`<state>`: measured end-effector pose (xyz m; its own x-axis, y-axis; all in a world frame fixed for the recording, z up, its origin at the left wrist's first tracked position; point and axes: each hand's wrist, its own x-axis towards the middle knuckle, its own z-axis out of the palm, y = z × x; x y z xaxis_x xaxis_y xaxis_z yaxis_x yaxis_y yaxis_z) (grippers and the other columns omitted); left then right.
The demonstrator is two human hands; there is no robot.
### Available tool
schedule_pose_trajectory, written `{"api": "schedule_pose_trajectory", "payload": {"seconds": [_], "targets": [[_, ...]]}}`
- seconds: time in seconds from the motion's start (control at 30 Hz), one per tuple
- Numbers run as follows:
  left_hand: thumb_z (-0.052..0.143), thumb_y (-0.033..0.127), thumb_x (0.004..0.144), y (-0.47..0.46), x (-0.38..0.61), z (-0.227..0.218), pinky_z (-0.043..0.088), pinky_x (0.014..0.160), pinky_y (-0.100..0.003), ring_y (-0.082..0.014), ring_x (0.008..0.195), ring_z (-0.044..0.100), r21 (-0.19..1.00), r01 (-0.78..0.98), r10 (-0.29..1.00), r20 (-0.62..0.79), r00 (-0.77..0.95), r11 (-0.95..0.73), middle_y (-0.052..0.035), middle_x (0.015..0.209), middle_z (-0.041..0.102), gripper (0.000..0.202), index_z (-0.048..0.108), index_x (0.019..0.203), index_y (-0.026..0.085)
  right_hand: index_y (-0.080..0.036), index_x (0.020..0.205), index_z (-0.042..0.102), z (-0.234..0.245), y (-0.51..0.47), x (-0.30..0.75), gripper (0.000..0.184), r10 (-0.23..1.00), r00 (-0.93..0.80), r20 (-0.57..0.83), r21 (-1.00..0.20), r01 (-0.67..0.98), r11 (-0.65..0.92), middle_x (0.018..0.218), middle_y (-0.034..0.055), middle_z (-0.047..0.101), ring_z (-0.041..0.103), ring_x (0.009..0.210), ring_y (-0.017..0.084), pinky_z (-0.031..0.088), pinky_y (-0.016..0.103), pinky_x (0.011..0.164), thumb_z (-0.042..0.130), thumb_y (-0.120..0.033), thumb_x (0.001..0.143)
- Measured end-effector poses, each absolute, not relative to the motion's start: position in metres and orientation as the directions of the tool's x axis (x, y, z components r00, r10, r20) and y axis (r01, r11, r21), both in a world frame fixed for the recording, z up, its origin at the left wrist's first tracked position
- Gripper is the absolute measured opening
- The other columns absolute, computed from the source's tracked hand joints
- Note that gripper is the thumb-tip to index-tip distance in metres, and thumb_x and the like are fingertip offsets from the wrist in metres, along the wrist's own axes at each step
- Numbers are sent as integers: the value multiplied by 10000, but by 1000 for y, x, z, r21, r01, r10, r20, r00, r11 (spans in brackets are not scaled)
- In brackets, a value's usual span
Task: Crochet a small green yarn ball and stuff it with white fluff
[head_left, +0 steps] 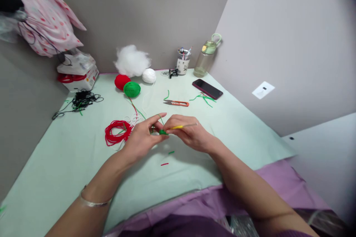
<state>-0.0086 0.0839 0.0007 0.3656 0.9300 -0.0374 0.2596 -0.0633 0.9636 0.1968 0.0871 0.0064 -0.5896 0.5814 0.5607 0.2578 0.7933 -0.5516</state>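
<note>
My left hand (143,135) is closed on a small green crochet piece (163,132), pinched between thumb and fingers. A green yarn strand runs over its raised index finger. Close against it, my right hand (187,131) grips a crochet hook with a yellow handle (178,127), whose rear end points right. The hook's tip is hidden at the green piece. Beside my left wrist lies a loose coil of red yarn (111,133), with white and green strands near it. Behind are a green yarn ball (132,89), a red yarn ball (121,81) and a white yarn ball (149,76).
Orange-handled thread snips (176,103) lie beyond my hands. Further right are green yarn scraps (204,98), a phone (208,89), a bottle (204,59) and a pen cup (183,63). White stuffing (132,60) sits against the wall; tangled black yarn (83,100) lies left.
</note>
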Motion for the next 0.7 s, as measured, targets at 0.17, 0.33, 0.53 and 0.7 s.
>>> {"api": "schedule_pose_trajectory", "payload": {"seconds": [0.17, 0.33, 0.53, 0.7], "targets": [[855, 364, 704, 88, -13, 4, 484, 630, -275, -142, 723, 592, 991, 116, 950, -102, 294, 71, 15, 881, 640, 748, 619, 1396, 212, -210, 994, 693, 4, 80, 186, 181, 425, -559, 712, -207, 411, 888, 945, 102, 753, 679, 813, 194, 577, 328, 729, 527, -144, 1022], [882, 338, 686, 78, -7, 20, 518, 769, -301, -161, 800, 619, 1000, -7, 978, -11, 207, 12, 12, 846, 641, 700, 659, 1331, 182, -187, 1032, 696, 8, 75, 183, 144, 285, -464, 839, -33, 479, 877, 989, 96, 793, 705, 855, 196, 622, 316, 735, 651, -78, 949], [854, 220, 691, 69, -1, 22, 507, 854, -297, -153, 844, 605, 994, -71, 992, 94, 81, -89, 28, 835, 634, 628, 674, 1292, 204, -169, 1116, 680, 7, 71, 184, 190, 283, -423, 861, -80, 436, 896, 1072, 137, 798, 732, 939, 209, 657, 336, 772, 617, -71, 966], [858, 197, 685, 65, 2, 15, 503, 881, -295, -148, 860, 601, 982, -157, 993, 114, 40, -106, 31, 862, 641, 659, 662, 1314, 212, -189, 1123, 688, 6, 67, 182, 180, 187, -434, 881, 63, 499, 864, 1094, 139, 794, 739, 980, 220, 674, 356, 806, 609, -109, 982]]}}
